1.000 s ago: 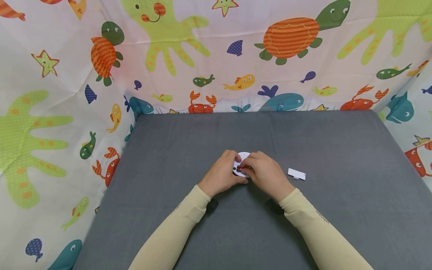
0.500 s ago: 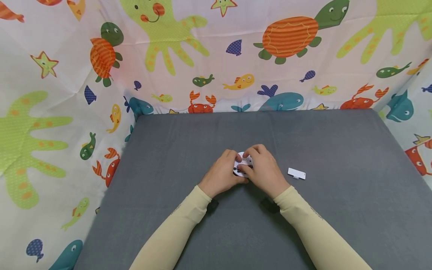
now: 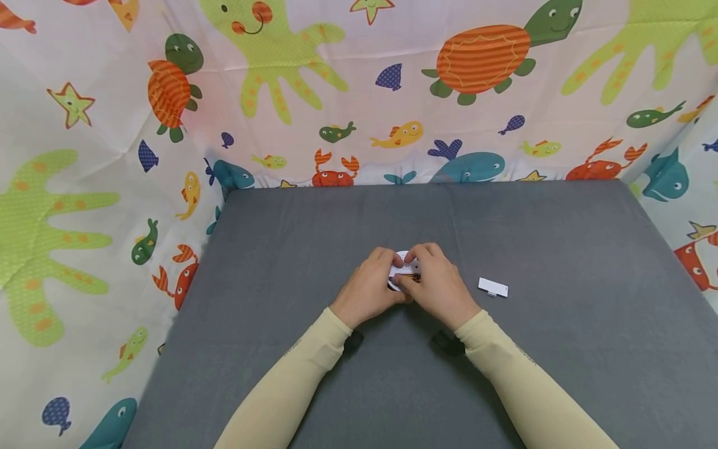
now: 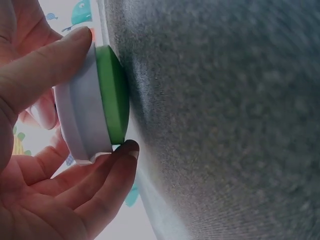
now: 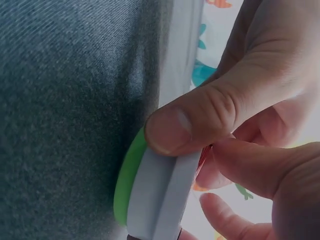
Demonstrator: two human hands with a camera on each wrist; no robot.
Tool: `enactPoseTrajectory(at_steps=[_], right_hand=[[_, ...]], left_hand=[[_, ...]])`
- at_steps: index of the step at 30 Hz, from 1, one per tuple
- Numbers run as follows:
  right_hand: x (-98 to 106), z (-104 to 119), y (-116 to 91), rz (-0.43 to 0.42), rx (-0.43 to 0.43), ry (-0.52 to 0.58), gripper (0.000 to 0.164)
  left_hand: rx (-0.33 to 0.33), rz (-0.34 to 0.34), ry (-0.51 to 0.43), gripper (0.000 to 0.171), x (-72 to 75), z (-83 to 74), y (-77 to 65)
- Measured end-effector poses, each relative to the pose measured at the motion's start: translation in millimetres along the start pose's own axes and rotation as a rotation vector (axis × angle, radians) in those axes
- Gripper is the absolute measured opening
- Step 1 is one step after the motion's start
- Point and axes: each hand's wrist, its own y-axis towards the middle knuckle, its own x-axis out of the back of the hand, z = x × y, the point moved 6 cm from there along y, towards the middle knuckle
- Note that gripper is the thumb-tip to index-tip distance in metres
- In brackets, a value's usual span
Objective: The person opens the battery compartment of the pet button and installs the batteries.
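A round white plastic device with a green underside [image 4: 90, 105] sits directly between the two hands, green side toward the grey desk [image 3: 336, 374]; contact with the desk is unclear. The left hand [image 3: 367, 285] grips its left side, thumb along the near rim. The right hand [image 3: 440, 284] bends its fingers over the upper face, beside a small red part [image 5: 202, 156]; I cannot tell whether they pinch anything. Well apart to the right, nearer the right hand, lies a flat white rectangular plate [image 3: 492, 287], its long axis roughly left to right.
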Motion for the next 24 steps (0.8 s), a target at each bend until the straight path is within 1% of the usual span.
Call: enactPoseTrajectory(at_steps=[6, 11, 16, 19, 21, 24], right_hand=[[1, -3, 1, -0.004, -0.022, 0.001, 0.042], [3, -6, 3, -0.011, -0.038, -0.002, 0.047], [6, -9, 5, -0.030, -0.050, -0.010, 0.053], [9, -9, 5, -0.036, -0.041, -0.002, 0.054], [11, -10, 4, -0.025, -0.020, -0.002, 0.052], [18, -14, -1, -0.004, 0.019, -0.035, 0.047]], left_hand=[[-0.022, -0.019, 0.012, 0.057, 1.3, -3.8, -0.8], [-0.015, -0.030, 0.008, 0.061, 1.4, -5.9, -1.8], [-0.024, -0.042, 0.014, 0.066, 2.9, -7.7, -1.6], [-0.021, -0.055, 0.000, 0.067, 4.6, -7.0, -0.8], [-0.013, -0.058, -0.003, 0.068, 4.9, -5.4, -0.4], [0.002, -0.047, -0.001, 0.069, 2.7, -2.2, -0.1]])
